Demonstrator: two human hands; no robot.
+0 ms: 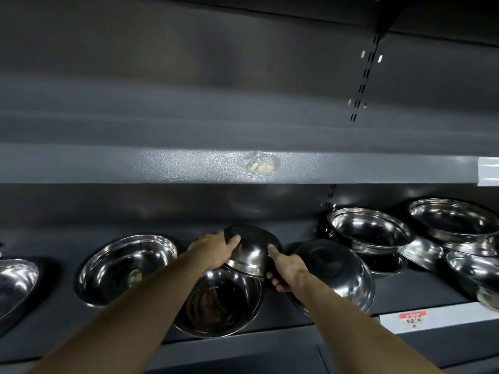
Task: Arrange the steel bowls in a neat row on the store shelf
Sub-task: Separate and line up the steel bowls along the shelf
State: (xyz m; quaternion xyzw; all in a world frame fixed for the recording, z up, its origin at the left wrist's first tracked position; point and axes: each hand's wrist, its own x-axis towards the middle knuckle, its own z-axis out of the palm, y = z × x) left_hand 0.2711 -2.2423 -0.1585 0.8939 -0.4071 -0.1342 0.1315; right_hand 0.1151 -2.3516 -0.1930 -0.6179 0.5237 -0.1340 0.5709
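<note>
While both hands grip a tilted bowl [249, 252], left hand [213, 248] and right hand [287, 268] fingers curled round its rim, it sits above another bowl [218, 300] below the fingers. Next, I'd say: lower it level into the row.

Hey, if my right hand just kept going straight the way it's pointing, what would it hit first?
Your right hand already grips the tilted small bowl; pushing on, it would probably carry that bowl toward the shelf's back wall, though depth is unclear.
</note>
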